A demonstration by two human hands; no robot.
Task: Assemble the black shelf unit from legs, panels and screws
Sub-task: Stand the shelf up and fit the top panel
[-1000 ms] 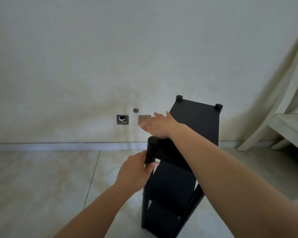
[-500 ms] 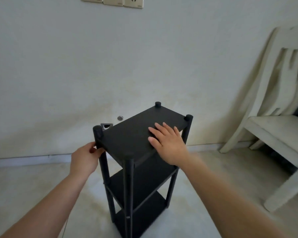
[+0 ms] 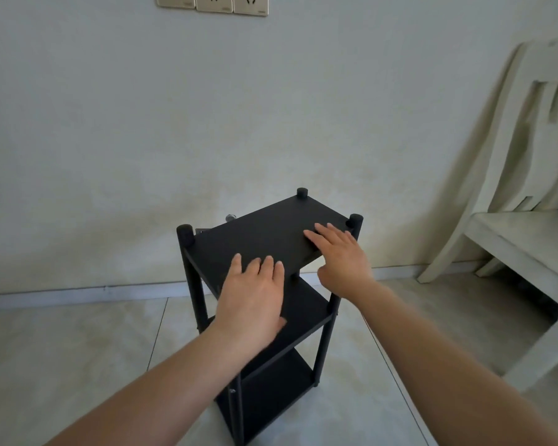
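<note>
The black shelf unit (image 3: 258, 233) stands upright on the tiled floor, with three panels between round black legs. Its top panel shows leg caps at three corners; the near corner is hidden under my left hand. My left hand (image 3: 252, 294) lies flat on the near end of the top panel, fingers straight and pointing away. My right hand (image 3: 340, 255) rests on the far right part of the same panel, fingers spread, thumb hanging past the panel's right edge. Neither hand holds anything. A small screw head (image 3: 231, 391) shows on the front leg.
A pale wall stands just behind the shelf, with a row of sockets (image 3: 212, 3) at the top and a wall box (image 3: 201, 231) low down. A white wooden chair (image 3: 509, 233) sits to the right. The tiled floor (image 3: 78, 342) stretches left and in front.
My left hand left the back left leg and now lies flat on the near end of the top panel. My right hand slid toward the far right corner. The view came closer.
</note>
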